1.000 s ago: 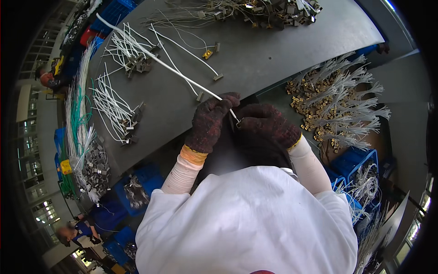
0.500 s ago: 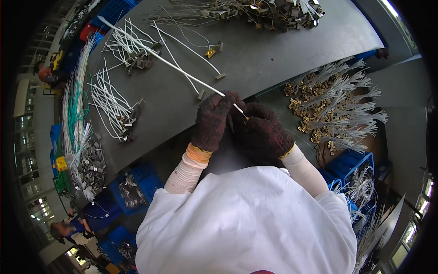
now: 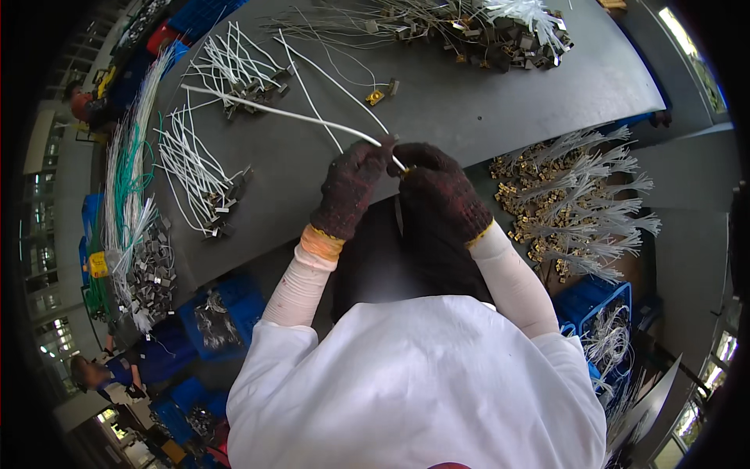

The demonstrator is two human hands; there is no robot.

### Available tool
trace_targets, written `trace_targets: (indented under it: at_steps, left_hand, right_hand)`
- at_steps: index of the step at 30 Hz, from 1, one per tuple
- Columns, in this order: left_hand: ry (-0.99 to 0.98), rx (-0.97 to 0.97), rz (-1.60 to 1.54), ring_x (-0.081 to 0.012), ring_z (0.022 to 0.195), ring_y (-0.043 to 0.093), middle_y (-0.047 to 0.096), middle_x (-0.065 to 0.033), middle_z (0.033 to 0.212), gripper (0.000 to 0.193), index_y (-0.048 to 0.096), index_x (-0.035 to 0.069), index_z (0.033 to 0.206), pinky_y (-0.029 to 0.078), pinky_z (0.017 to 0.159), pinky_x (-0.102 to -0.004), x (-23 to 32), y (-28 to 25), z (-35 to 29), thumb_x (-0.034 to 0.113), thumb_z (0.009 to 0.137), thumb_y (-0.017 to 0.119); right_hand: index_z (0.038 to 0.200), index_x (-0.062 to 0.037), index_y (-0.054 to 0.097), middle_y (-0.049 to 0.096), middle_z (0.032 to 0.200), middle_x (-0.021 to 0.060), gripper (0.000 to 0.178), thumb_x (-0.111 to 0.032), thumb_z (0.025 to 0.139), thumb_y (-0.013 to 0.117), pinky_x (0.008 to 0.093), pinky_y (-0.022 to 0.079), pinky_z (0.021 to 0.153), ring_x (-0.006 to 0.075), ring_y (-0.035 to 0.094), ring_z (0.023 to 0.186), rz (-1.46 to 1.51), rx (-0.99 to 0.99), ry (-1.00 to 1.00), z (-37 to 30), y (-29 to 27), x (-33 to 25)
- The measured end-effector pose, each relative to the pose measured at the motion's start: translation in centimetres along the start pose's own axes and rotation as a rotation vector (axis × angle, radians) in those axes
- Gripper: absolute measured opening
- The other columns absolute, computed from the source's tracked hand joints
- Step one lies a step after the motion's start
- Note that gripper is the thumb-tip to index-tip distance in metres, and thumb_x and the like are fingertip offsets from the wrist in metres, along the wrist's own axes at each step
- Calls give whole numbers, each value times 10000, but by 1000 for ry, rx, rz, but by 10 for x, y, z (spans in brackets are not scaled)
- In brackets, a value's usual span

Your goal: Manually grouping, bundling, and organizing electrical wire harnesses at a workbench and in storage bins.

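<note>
My left hand, in a dark knit glove, pinches a long white sleeve near its right end. The sleeve reaches left over the table in a slight curve. My right hand, gloved alike, has its fingers closed on the short end of the sleeved wire, where a small brass-coloured piece shows at the fingertips. What lies inside the right fingers is hidden. Beyond my hands, a loose brass piece with a thin wire lies on the table beside a small metal block.
Bundles of white-sleeved wires with metal blocks lie left on the grey table. A pile of metal blocks sits at the back. Brass-ended wire bundles spread on the right. Blue crates flank me; a person is at lower left.
Both hands have moved forward, away from my body. The sleeve, straight before, now bends, and its far end has come lower and nearer.
</note>
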State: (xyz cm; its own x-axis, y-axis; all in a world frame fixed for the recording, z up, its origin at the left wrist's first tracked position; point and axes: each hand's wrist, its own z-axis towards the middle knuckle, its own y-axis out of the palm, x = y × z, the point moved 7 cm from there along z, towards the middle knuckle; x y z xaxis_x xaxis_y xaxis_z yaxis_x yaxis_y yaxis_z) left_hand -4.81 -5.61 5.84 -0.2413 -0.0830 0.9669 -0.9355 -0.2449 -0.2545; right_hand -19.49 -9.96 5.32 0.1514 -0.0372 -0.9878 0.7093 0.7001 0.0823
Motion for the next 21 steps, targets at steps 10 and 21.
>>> trace_targets:
  at_steps: [10, 21]
  left_hand:
    - [28, 174, 251, -218, 1098, 630, 658, -120, 1201, 353, 599, 31, 1271, 497, 926, -333, -78, -75, 3, 207, 965, 613]
    - [66, -4, -108, -203, 1132, 614, 650, -113, 1184, 333, 580, 13, 1285, 489, 983, -320, -27, -16, 21, 123, 970, 566]
  right_hand:
    - [1270, -17, 591, 659, 1050, 78, 391, -214, 933, 598, 282, 526, 720, 146, 629, 803, -176, 206, 302, -18, -60, 82]
    - [906, -57, 655, 651, 768, 99, 130, -170, 871, 601, 324, 521, 642, 224, 646, 710, 270, 861, 771, -483, -240, 218]
